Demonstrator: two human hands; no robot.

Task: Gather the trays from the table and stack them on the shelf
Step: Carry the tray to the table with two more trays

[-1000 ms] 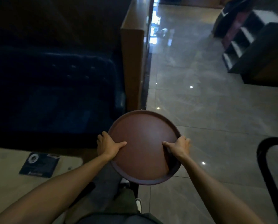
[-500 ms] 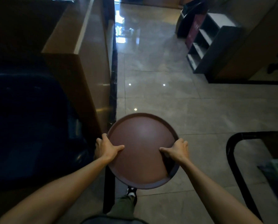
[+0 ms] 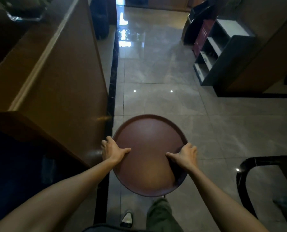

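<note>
I hold a round brown tray (image 3: pixel 147 141) flat in front of me, above the tiled floor. My left hand (image 3: pixel 111 150) grips its left rim with the thumb lying on top. My right hand (image 3: pixel 185 155) grips the right rim the same way. The tray carries nothing. A dark open shelf unit (image 3: pixel 223 52) with pale boards stands ahead on the right, well beyond the tray.
A tall brown wooden partition (image 3: pixel 61 77) runs along my left, close to my left hand. Grey glossy floor tiles (image 3: pixel 156 72) stretch ahead as an aisle. A black curved chair frame (image 3: pixel 249 166) sits at the lower right. My legs and a shoe (image 3: pixel 127 218) show below.
I have moved forward and turned right with the tray. The dark sofa and table have slid out of view on the left, and the shelf unit looks nearer. Both grips are unchanged.
</note>
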